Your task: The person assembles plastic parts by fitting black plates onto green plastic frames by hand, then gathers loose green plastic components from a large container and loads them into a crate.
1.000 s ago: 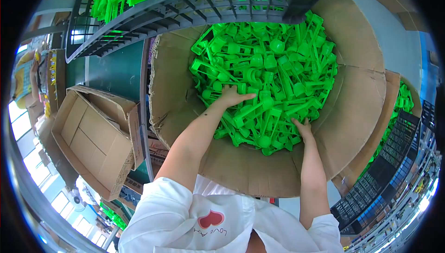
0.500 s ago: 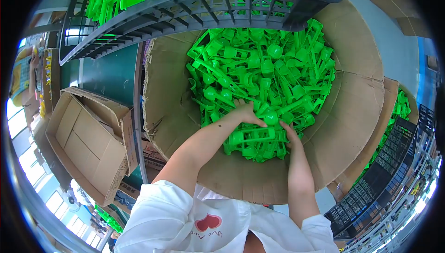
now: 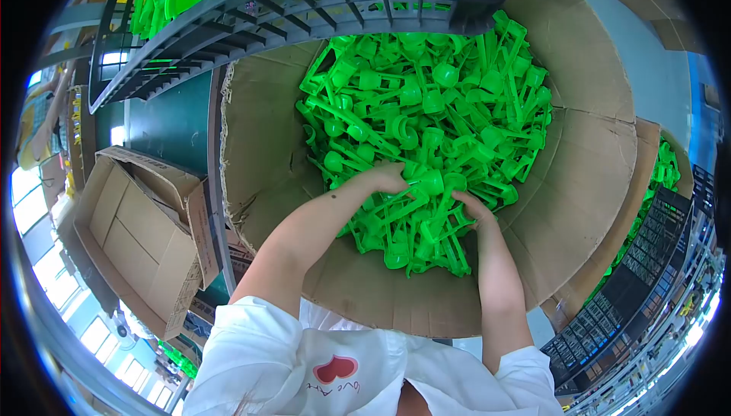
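Many green plastic pieces (image 3: 426, 104) fill a large cardboard box (image 3: 586, 157). My left hand (image 3: 390, 178) is at the near left part of the heap, its fingers curled round some green pieces and partly hidden. At the near right, my right hand (image 3: 476, 210) presses against the same bunch, thumb and fingertips at its side. Between the two hands a bunch of green pieces (image 3: 419, 225) sticks out toward my body.
A black crate (image 3: 335, 4) with green pieces hangs over the box's far side. Cardboard trays (image 3: 141, 233) lie on the left beside a green surface (image 3: 171, 126). To the right stand another box of green pieces (image 3: 665, 164) and black crates (image 3: 640, 271).
Both hands have come together from farther apart, gathering green pieces between them. The bunch between them has shifted and turned. The view has shifted slightly.
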{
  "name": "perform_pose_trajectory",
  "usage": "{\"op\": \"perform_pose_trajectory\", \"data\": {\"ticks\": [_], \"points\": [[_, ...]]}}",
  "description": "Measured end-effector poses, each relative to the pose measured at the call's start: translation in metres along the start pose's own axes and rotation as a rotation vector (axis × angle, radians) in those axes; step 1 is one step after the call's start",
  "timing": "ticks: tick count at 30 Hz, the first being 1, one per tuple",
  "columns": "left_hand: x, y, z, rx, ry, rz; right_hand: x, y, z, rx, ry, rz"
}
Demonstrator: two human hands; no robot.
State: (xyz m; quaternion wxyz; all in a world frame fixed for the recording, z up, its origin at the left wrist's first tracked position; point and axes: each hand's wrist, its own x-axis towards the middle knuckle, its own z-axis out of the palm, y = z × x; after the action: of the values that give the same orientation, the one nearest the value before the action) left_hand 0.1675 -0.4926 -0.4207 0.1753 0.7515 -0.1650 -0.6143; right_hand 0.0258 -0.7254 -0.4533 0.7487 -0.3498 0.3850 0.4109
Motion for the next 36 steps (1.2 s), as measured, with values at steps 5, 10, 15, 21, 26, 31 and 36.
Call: {"op": "perform_pose_trajectory", "data": {"ticks": [5, 10, 15, 21, 26, 31, 36], "points": [[-0.050, 0.039, -0.002, -0.087, -0.006, 0.022, -0.053, -0.037, 0.039, -0.118, -0.035, -0.130], [-0.096, 0.061, -0.006, -0.187, 0.056, 0.221, -0.113, -0.065, 0.069, -0.225, 0.034, -0.169], [-0.167, 0.114, -0.015, -0.130, 0.371, 0.463, -0.214, -0.105, 0.110, -0.384, -0.015, -0.457], [-0.295, 0.177, -0.061, -0.188, 0.629, 0.824, -0.348, -0.148, 0.174, -0.443, 0.235, -0.702], [-0.416, 0.199, -0.139, -0.363, 0.724, 0.985, -0.427, -0.214, 0.267, -0.719, 0.278, -0.957], [-0.479, 0.165, -0.235, -0.685, 0.631, 1.104, -0.413, -0.302, 0.394, -1.002, 0.153, -1.108], [-0.428, 0.055, -0.373, -0.765, 0.923, 0.889, -0.300, -0.390, 0.488, -1.123, 0.010, -1.086]]}}
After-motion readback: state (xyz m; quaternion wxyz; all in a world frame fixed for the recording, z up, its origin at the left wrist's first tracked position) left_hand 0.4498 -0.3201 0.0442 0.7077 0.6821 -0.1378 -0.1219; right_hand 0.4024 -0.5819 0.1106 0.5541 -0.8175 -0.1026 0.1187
